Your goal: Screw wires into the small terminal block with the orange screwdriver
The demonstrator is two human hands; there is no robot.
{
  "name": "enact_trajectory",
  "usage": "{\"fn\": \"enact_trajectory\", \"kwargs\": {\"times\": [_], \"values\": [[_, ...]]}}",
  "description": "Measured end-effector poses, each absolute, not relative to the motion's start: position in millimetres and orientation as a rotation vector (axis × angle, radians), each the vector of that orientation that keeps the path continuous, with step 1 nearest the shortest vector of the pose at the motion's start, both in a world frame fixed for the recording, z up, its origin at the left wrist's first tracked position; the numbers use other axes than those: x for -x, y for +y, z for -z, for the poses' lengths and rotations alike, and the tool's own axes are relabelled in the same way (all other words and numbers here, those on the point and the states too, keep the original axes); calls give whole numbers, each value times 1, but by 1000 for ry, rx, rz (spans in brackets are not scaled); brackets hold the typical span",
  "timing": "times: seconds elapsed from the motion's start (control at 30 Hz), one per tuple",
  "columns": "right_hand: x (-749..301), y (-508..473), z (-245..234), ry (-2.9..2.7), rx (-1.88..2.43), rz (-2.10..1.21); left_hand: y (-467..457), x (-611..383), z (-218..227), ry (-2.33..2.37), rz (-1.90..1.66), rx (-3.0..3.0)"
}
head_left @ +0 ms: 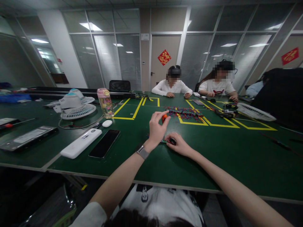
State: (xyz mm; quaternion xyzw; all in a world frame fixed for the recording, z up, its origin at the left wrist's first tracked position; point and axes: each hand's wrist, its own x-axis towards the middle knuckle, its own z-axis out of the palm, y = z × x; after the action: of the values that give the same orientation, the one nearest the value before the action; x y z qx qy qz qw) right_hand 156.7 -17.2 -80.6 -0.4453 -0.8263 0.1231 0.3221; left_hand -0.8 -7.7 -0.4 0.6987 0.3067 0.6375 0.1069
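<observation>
My left hand (156, 126), with a metal-band watch at its wrist, is raised over the green table. Its thumb and fingers are closed round a small orange-and-black thing (165, 118), mostly hidden, whose kind I cannot make out. Lower and to the right, my right hand (181, 144) rests at the tabletop with its fingers closed about a small black thing (172, 142). A small green circuit board (163, 141) lies at the right fingertips, partly covered by both hands. Beyond them stretches a row of circuit boards with red and blue wires (186, 113).
Left of my hands lie a black phone (104, 144), a white power bank (81, 143) and a white earbud case (107, 123). A pink-lidded bottle (105, 103) and white fans (78, 107) stand behind. Two co-workers (174, 83) sit across the yellow-taped table.
</observation>
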Motion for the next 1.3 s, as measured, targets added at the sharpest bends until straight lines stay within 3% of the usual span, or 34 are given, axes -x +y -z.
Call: {"fn": "enact_trajectory", "kwargs": {"times": [0.27, 0.5, 0.73, 0.93, 1.13, 1.3], "values": [[-157, -17, 81, -2164, 1165, -326, -9, 0, 0, 715, -1759, -2101], [-157, -17, 81, -2162, 1163, -325, -8, 1, -1, 950, -1835, -2073], [-157, -17, 81, -2170, 1155, -332, -5, 1, 1, 810, -1766, -2068], [-157, -18, 81, -2158, 1158, -321, -8, 2, -2, 1001, -1833, -2082], [-157, -16, 82, -2162, 1145, -322, -7, 1, 0, 808, -1773, -2101], [-157, -16, 83, -2152, 1136, -317, -9, 1, -1, 980, -1838, -2106]]}}
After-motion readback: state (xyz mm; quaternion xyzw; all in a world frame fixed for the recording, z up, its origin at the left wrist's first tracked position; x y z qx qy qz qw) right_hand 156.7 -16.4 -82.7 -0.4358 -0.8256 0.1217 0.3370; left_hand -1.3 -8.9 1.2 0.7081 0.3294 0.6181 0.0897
